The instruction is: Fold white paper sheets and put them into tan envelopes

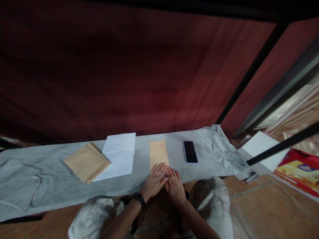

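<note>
A tan paper envelope (159,153) lies upright before me on a grey cloth. My left hand (156,180) rests flat across its near end, fingers stretched out. Beside it, thumbs close together, my right hand (175,186) also lies flat with its fingertips at the envelope's near right corner. Neither hand grips anything, and both cover the envelope's lower edge. To the left, a stack of brown envelopes (86,162) partly covers white paper sheets (121,155) that show a fold crease. A phone (190,152) with a dark screen sits to the right.
The grey cloth (62,196) covers a long, low bench against a dark red panel (139,76). Black metal bars (251,74) frame the right side. On the tiled floor at right are a white box-like object (265,151) and a red and yellow package (301,171).
</note>
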`<state>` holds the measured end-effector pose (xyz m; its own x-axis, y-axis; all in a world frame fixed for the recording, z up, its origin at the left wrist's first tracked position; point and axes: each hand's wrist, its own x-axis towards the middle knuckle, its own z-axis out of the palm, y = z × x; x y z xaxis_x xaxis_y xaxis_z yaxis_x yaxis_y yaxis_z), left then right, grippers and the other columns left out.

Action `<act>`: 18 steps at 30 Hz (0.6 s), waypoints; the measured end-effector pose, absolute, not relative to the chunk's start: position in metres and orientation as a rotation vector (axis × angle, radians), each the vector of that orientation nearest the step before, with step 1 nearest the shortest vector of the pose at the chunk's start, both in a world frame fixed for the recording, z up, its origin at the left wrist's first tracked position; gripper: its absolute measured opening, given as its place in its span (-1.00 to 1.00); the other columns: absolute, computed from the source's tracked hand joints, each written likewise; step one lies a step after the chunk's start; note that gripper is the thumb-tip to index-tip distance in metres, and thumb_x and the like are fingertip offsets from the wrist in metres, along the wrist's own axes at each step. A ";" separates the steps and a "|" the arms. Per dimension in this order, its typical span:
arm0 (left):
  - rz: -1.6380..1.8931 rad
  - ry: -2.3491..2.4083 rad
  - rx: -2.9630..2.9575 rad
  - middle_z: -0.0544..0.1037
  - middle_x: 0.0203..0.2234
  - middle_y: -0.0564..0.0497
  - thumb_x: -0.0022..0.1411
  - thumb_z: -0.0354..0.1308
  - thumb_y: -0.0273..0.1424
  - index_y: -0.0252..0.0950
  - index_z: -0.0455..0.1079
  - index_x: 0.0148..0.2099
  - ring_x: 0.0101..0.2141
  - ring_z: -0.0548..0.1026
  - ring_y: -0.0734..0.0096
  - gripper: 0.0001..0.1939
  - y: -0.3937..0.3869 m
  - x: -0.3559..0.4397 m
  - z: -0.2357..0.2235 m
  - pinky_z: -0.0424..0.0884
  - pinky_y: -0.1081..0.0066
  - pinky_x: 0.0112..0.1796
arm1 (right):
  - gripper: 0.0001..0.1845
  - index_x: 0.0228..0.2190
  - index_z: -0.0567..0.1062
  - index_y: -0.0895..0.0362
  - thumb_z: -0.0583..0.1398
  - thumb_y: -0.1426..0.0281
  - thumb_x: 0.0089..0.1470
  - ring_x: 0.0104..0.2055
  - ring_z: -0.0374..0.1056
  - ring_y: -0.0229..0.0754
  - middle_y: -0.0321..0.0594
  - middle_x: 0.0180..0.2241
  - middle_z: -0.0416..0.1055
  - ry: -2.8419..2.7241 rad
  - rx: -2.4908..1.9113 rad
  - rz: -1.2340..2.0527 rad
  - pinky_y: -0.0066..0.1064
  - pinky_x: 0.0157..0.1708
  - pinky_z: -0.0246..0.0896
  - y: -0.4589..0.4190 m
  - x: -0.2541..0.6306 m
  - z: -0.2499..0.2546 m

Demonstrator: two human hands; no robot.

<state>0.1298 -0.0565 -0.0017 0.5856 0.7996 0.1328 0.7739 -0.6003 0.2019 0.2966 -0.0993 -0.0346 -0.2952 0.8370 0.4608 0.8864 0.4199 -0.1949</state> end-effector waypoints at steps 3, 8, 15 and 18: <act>0.373 1.520 2.637 0.14 0.36 -0.08 0.44 -0.17 -0.14 -0.22 -0.05 0.43 0.35 0.07 0.27 -0.39 -0.076 0.128 -0.012 0.04 0.10 0.30 | -0.42 0.30 0.15 0.23 0.02 0.35 0.30 0.34 0.06 -0.04 -0.05 0.29 0.20 -2.199 -1.458 -0.121 -0.09 0.31 -0.05 -0.099 0.298 -0.035; 0.607 1.981 2.314 0.20 0.31 -0.32 0.40 -0.13 -0.23 -0.44 0.10 0.36 0.32 0.12 0.02 -0.41 -0.089 0.129 -0.029 0.17 0.00 0.23 | -0.43 0.30 0.15 0.20 0.01 0.34 0.31 0.33 0.09 -0.06 -0.07 0.28 0.22 -2.169 -1.492 -0.128 -0.10 0.30 -0.04 -0.100 0.296 -0.034; 0.962 1.991 1.689 0.44 0.14 -0.23 0.20 0.07 -0.37 -0.28 0.28 0.21 0.13 0.40 0.00 -0.49 -0.063 0.136 -0.014 0.31 0.01 0.13 | -0.46 0.24 0.26 0.25 0.04 0.39 0.26 0.30 0.13 -0.01 -0.03 0.26 0.25 -2.144 -1.536 -0.134 -0.08 0.29 -0.04 -0.101 0.289 -0.030; 1.060 1.881 1.504 0.56 -0.01 -0.20 0.17 0.07 -0.46 -0.31 0.23 0.25 -0.02 0.53 0.06 -0.43 -0.049 0.132 -0.006 0.42 0.00 0.03 | -0.47 0.21 0.31 0.24 0.06 0.38 0.23 0.26 0.20 0.03 -0.01 0.22 0.31 -2.099 -1.567 -0.090 -0.04 0.27 -0.02 -0.099 0.283 -0.026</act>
<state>0.1324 -0.0488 -0.0063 -0.2608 0.9619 0.0820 0.5686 0.0844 0.8183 0.2826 -0.0988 -0.0261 -0.1996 0.8772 0.4366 0.9112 0.3300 -0.2465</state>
